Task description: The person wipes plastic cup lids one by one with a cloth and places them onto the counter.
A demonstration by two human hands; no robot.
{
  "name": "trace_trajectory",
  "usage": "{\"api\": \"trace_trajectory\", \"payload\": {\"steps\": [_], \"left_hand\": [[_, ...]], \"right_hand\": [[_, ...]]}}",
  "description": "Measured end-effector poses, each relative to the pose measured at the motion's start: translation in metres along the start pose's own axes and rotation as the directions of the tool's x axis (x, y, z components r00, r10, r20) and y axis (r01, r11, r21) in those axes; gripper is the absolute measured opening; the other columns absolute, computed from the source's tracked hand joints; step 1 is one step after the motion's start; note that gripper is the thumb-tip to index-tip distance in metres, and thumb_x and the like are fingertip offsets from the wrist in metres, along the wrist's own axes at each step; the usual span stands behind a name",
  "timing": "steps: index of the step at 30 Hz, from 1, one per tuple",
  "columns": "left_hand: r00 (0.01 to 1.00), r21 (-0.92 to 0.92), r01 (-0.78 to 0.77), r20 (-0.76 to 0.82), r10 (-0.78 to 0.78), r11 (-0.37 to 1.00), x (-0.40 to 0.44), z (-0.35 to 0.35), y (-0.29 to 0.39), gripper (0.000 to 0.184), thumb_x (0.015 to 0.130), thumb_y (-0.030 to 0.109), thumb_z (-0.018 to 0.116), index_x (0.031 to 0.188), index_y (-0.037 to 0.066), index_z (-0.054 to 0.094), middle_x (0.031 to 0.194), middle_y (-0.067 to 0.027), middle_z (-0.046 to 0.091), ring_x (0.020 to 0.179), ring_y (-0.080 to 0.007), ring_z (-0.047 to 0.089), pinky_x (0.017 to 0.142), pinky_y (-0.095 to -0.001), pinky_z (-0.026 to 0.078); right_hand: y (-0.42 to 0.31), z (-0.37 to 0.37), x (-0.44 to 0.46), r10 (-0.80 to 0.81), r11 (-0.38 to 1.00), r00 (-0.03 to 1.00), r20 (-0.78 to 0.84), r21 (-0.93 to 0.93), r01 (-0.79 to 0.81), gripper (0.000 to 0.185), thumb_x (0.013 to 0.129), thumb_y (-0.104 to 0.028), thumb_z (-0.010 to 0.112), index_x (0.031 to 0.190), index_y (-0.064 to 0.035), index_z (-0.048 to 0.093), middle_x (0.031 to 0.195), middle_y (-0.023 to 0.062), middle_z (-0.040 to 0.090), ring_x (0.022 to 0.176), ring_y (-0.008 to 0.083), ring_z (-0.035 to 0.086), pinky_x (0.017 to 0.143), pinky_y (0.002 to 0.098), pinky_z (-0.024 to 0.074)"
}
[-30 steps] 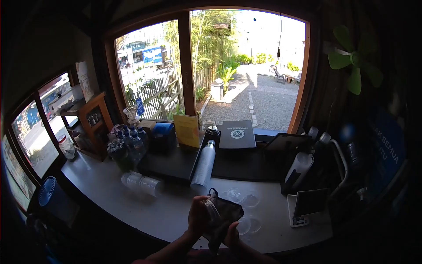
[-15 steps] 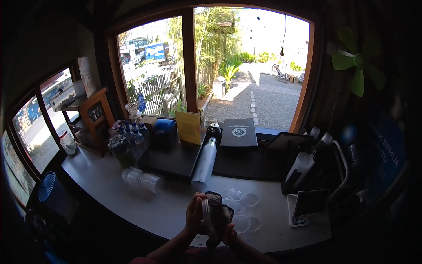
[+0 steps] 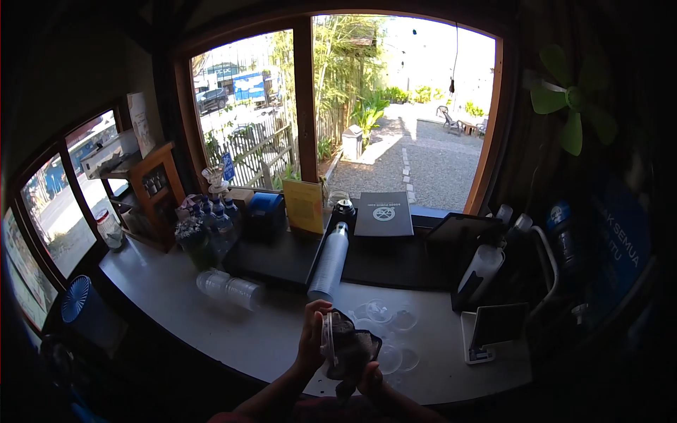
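My left hand point(image 3: 310, 337) is closed round a clear plastic piece point(image 3: 327, 336), a lid or shallow cup, held upright on edge above the counter. Against its right side bunches a dark cloth point(image 3: 356, 345) with a greyer patch and dark borders. My right hand point(image 3: 370, 379) grips the cloth from below, its thumb showing and the other fingers hidden. Just beyond the hands, several clear round lids point(image 3: 389, 358) lie spread on the counter point(image 3: 437, 338). A long nested stack of clear cups point(image 3: 330, 264) leans on the black ledge, close to my left fingertips.
Two clear cups point(image 3: 229, 289) lie sideways at the left. Water bottles point(image 3: 222, 222) stand behind them. A tablet on a white stand point(image 3: 493, 331) is at the right, beside a tall bottle point(image 3: 483, 271). A dark menu folder point(image 3: 383, 213) and yellow card point(image 3: 303, 206) stand by the window.
The cloth has shifted and spread slightly to the right between my hands. My left hand has risen a little with the plastic piece, turning it slightly.
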State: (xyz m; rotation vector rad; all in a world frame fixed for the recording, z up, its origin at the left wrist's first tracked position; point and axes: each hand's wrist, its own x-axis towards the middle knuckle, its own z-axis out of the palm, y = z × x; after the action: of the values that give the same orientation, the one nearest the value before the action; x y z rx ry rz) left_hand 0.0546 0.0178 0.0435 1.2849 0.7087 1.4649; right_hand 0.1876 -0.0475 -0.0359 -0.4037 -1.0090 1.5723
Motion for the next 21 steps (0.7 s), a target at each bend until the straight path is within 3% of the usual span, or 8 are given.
{"api": "trace_trajectory", "payload": {"steps": [4, 5, 7, 9, 10, 13, 16, 21], "left_hand": [[0.998, -0.097, 0.057, 0.029, -0.055, 0.994, -0.015, 0.012, -0.002, 0.045, 0.104, 0.046, 0.030, 0.123, 0.006, 0.042, 0.101, -0.0051, 0.049, 0.087, -0.0101, 0.052, 0.077, -0.0245, 0.045], [0.999, -0.024, 0.026, 0.028, -0.026, 0.999, -0.016, 0.011, -0.007, 0.046, 0.104, 0.047, 0.030, 0.123, 0.006, 0.042, 0.101, -0.0049, 0.049, 0.086, -0.0100, 0.051, 0.076, -0.0245, 0.045], [0.999, 0.128, -0.040, 0.023, 0.038, 0.991, -0.016, 0.002, -0.016, 0.048, 0.103, 0.049, 0.032, 0.123, 0.006, 0.042, 0.100, -0.0045, 0.048, 0.085, -0.0099, 0.050, 0.075, -0.0245, 0.045], [0.976, 0.174, -0.128, -0.151, 0.155, 0.976, -0.003, 0.003, -0.009, 0.050, 0.102, 0.051, 0.032, 0.122, 0.006, 0.042, 0.098, -0.0040, 0.046, 0.081, -0.0092, 0.049, 0.071, -0.0246, 0.044], [0.951, 0.199, -0.162, -0.231, 0.207, 0.967, 0.001, 0.004, -0.006, 0.051, 0.102, 0.052, 0.032, 0.122, 0.007, 0.043, 0.097, -0.0037, 0.046, 0.079, -0.0089, 0.048, 0.069, -0.0246, 0.043], [0.988, 0.151, -0.102, -0.100, 0.118, 0.983, -0.001, -0.008, -0.016, 0.051, 0.102, 0.053, 0.030, 0.120, 0.007, 0.045, 0.096, -0.0031, 0.046, 0.072, -0.0076, 0.047, 0.065, -0.0231, 0.042], [0.987, -0.153, 0.133, 0.113, -0.117, 0.979, -0.009, -0.001, -0.014, 0.053, 0.103, 0.053, 0.025, 0.121, 0.007, 0.045, 0.103, -0.0058, 0.051, 0.083, -0.0104, 0.057, 0.075, -0.0228, 0.047], [0.986, -0.144, 0.062, 0.161, -0.038, 0.988, -0.014, 0.006, -0.010, 0.050, 0.104, 0.048, 0.026, 0.120, 0.005, 0.045, 0.101, -0.0082, 0.055, 0.094, -0.0129, 0.058, 0.085, -0.0270, 0.050]], "right_hand": [[0.001, -0.007, 0.004, -0.072, 0.995, 0.997, -0.018, 0.068, 0.073, 0.084, 0.090, -0.071, 0.032, 0.135, -0.0017, 0.042, 0.119, 0.0081, 0.057, 0.104, 0.0171, 0.057, 0.086, 0.0315, 0.0485], [0.014, -0.021, 0.001, 0.056, 0.996, 0.993, -0.108, 0.082, -0.048, 0.085, 0.087, -0.071, 0.035, 0.138, -0.0031, 0.040, 0.131, 0.0111, 0.053, 0.120, 0.0250, 0.053, 0.101, 0.0410, 0.0439], [0.034, -0.035, -0.005, 0.134, 0.988, 0.979, -0.151, -0.056, -0.144, 0.083, 0.088, -0.070, 0.033, 0.137, -0.0037, 0.042, 0.129, 0.0110, 0.055, 0.119, 0.0247, 0.053, 0.101, 0.0407, 0.0437], [0.030, -0.030, -0.005, 0.089, 0.948, 0.983, -0.160, -0.289, -0.133, 0.078, 0.091, -0.068, 0.032, 0.134, -0.0043, 0.045, 0.126, 0.0108, 0.057, 0.117, 0.0240, 0.055, 0.100, 0.0403, 0.0441], [0.026, -0.028, -0.004, 0.079, 0.973, 0.989, -0.126, -0.208, -0.104, 0.077, 0.091, -0.067, 0.033, 0.134, -0.0043, 0.045, 0.126, 0.0107, 0.057, 0.116, 0.0238, 0.055, 0.100, 0.0404, 0.0442], [0.009, -0.026, 0.001, 0.036, 0.994, 0.996, 0.087, 0.101, -0.044, 0.075, 0.091, -0.064, 0.040, 0.135, -0.0037, 0.044, 0.125, 0.0102, 0.056, 0.117, 0.0233, 0.054, 0.100, 0.0417, 0.0435], [0.001, -0.013, 0.000, -0.065, 0.997, 0.996, -0.065, -0.056, 0.062, 0.079, 0.092, -0.066, 0.030, 0.127, 0.0013, 0.050, 0.113, 0.0075, 0.061, 0.101, 0.0173, 0.060, 0.086, 0.0331, 0.0494], [-0.010, -0.004, 0.002, -0.025, 1.000, 1.000, -0.006, -0.010, 0.025, 0.086, 0.084, -0.074, 0.042, 0.128, -0.0002, 0.047, 0.113, 0.0066, 0.059, 0.100, 0.0141, 0.058, 0.082, 0.0288, 0.0488]]}}
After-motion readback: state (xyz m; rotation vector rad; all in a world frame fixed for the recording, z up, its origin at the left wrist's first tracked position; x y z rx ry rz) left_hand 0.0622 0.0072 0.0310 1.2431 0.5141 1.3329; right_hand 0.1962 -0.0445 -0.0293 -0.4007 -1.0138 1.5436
